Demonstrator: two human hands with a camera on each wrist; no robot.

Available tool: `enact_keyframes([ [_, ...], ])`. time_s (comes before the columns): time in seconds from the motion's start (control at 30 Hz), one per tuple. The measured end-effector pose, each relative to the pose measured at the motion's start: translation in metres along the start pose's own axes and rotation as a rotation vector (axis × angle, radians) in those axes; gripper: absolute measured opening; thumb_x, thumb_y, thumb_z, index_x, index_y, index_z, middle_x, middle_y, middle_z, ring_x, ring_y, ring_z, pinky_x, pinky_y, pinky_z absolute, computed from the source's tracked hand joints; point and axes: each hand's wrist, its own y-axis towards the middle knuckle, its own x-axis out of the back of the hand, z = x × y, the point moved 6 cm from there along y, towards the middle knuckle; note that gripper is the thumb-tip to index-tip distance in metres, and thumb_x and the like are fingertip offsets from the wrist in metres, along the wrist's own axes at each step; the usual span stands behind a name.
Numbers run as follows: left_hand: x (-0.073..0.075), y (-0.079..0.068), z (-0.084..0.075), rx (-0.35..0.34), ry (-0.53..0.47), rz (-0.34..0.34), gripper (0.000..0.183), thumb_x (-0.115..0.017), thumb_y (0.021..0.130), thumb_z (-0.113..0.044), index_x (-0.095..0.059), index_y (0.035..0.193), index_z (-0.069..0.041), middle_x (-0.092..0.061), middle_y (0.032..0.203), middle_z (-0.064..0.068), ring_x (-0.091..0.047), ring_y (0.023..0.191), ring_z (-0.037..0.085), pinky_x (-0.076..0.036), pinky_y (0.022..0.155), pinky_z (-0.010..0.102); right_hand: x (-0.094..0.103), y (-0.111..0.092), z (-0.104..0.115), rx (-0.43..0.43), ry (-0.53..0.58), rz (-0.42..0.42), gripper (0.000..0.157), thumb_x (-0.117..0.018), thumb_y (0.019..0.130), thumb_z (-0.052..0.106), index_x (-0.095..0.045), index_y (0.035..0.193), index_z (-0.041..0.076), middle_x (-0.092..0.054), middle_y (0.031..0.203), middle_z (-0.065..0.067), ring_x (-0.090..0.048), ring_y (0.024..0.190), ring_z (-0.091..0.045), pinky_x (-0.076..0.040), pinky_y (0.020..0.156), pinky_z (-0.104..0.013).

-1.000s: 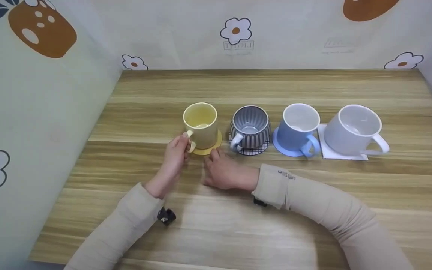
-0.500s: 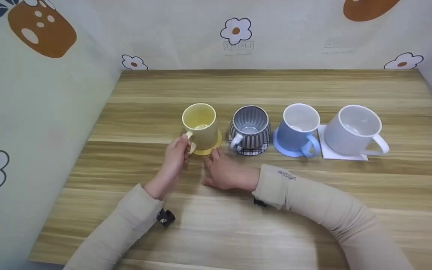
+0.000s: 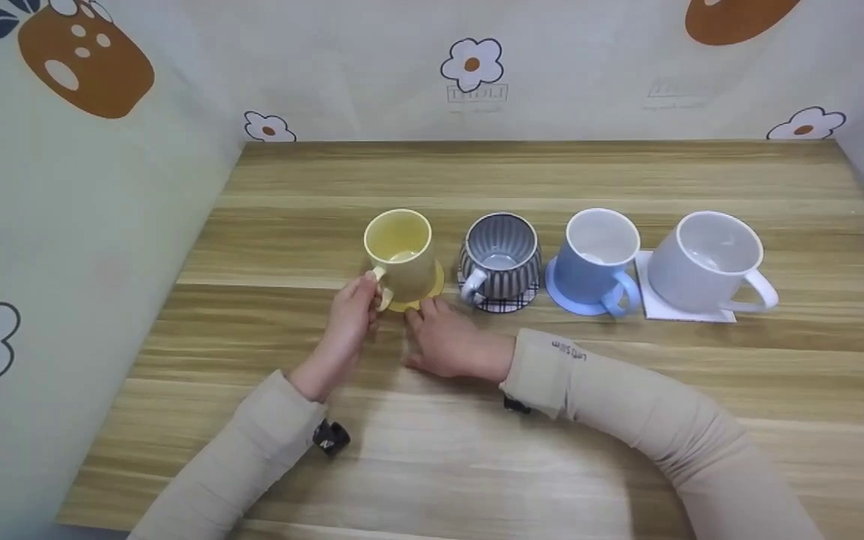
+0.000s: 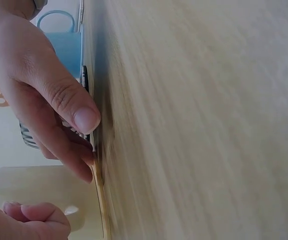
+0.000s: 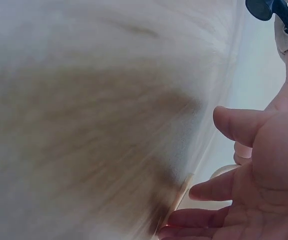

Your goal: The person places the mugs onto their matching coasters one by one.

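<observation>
Pinching the handle of the yellow mug (image 3: 400, 251), the left hand (image 3: 349, 315) sits just left of it; the mug stands upright on the yellow coaster (image 3: 432, 289), handle turned toward the person. The right hand (image 3: 447, 341) lies on the surface (image 3: 432, 450) with relaxed fingers (image 4: 78, 112), fingertips at the coaster's near edge. Rightward stand the grey ribbed mug (image 3: 499, 255), blue mug (image 3: 598, 255) and white mug (image 3: 709, 259), each on its own coaster and apparently empty.

Left hand (image 3: 349, 315) curled in a pinching grip, right hand (image 3: 447, 341) flat, fingers extended
</observation>
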Motion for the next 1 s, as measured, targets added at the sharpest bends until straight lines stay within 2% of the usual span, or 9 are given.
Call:
enact_keyframes([
  [0.27,-0.001,0.0,0.0,-0.005,-0.007,0.014,0.039,-0.042,0.115,-0.02,-0.05,0.077,-0.016,-0.041,0.066,-0.008,-0.032,0.055,0.001,-0.029,0.052,0.017,0.001,0.0,0.001,-0.005,-0.041,-0.026,0.063,-0.065,0.102,0.036,-0.055,0.142,-0.011,-0.056,0.128,-0.026,-0.055,0.118,-0.038,-0.054,0.1,-0.047],
  [0.5,-0.002,0.003,0.0,-0.017,0.035,0.03,0.04,-0.041,0.115,-0.019,-0.05,0.076,-0.016,-0.041,0.065,-0.008,-0.03,0.051,0.0,-0.026,0.049,0.015,0.001,0.0,0.001,-0.028,-0.083,-0.003,0.069,-0.065,0.103,0.043,-0.054,0.146,-0.01,-0.054,0.13,-0.026,-0.054,0.121,-0.038,-0.055,0.1,-0.046],
  [0.73,0.0,0.002,-0.001,-0.023,0.079,0.021,0.04,-0.041,0.114,-0.019,-0.052,0.076,-0.014,-0.043,0.065,-0.007,-0.032,0.051,0.0,-0.026,0.048,0.015,-0.002,0.003,0.001,-0.026,-0.077,0.004,0.069,-0.065,0.103,0.044,-0.053,0.147,-0.009,-0.053,0.132,-0.027,-0.053,0.124,-0.039,-0.055,0.102,-0.047],
  [0.87,0.003,0.003,-0.004,-0.049,0.168,0.022,0.038,-0.043,0.114,-0.019,-0.056,0.079,-0.01,-0.051,0.073,-0.005,-0.035,0.053,0.002,-0.029,0.049,0.016,-0.001,0.002,0.001,-0.017,-0.064,-0.006,0.066,-0.065,0.103,0.042,-0.054,0.144,-0.009,-0.053,0.131,-0.027,-0.054,0.124,-0.04,-0.055,0.101,-0.048],
  [1.0,0.009,0.004,-0.012,-0.128,0.366,0.004,0.031,-0.046,0.113,-0.018,-0.061,0.093,-0.001,-0.056,0.081,0.001,-0.044,0.06,0.008,-0.038,0.056,0.02,0.001,-0.001,0.0,0.003,-0.003,-0.005,0.067,-0.066,0.103,0.039,-0.052,0.145,-0.011,-0.054,0.135,-0.03,-0.052,0.131,-0.044,-0.053,0.106,-0.052],
])
